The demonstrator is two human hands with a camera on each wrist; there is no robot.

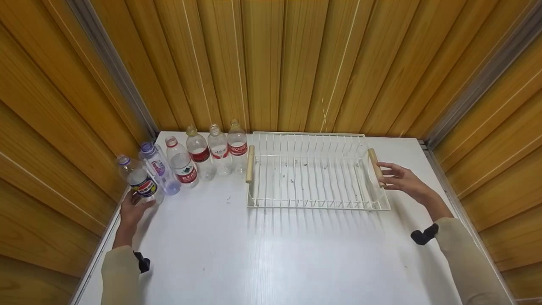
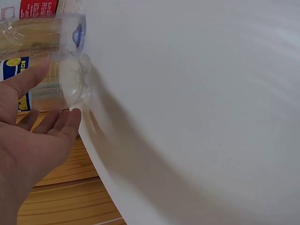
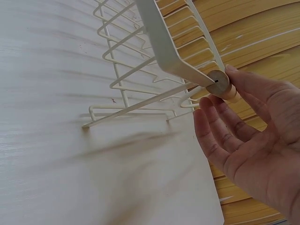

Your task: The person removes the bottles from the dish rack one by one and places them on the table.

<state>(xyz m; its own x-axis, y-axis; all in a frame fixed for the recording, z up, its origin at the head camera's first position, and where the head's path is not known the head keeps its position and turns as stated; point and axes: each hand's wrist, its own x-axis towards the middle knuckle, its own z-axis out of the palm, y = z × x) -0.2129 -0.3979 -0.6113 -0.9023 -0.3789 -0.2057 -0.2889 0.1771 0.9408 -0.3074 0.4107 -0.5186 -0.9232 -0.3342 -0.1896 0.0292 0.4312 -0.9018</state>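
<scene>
At the left end of a row of clear plastic bottles, my left hand (image 1: pixel 132 212) holds the lower part of the bottle with a dark blue label (image 1: pixel 144 186). In the left wrist view the thumb lies over this bottle (image 2: pixel 44 93) and the fingers sit on its other side. My right hand (image 1: pixel 402 181) pinches the right wooden handle (image 1: pixel 375 167) of a white wire basket (image 1: pixel 317 207). Up close in the right wrist view, thumb and fingertips meet the round wooden handle (image 3: pixel 218 83). Only stray specks show inside the basket.
Beside the held bottle stand a purple-tinted bottle (image 1: pixel 163 171), a red-label bottle (image 1: pixel 183 165) and several more capless bottles, the last one (image 1: pixel 238 146) near the basket's left handle (image 1: pixel 250 164). Wood-patterned walls (image 1: pixel 262 63) enclose the white table (image 1: pixel 254 262) on three sides.
</scene>
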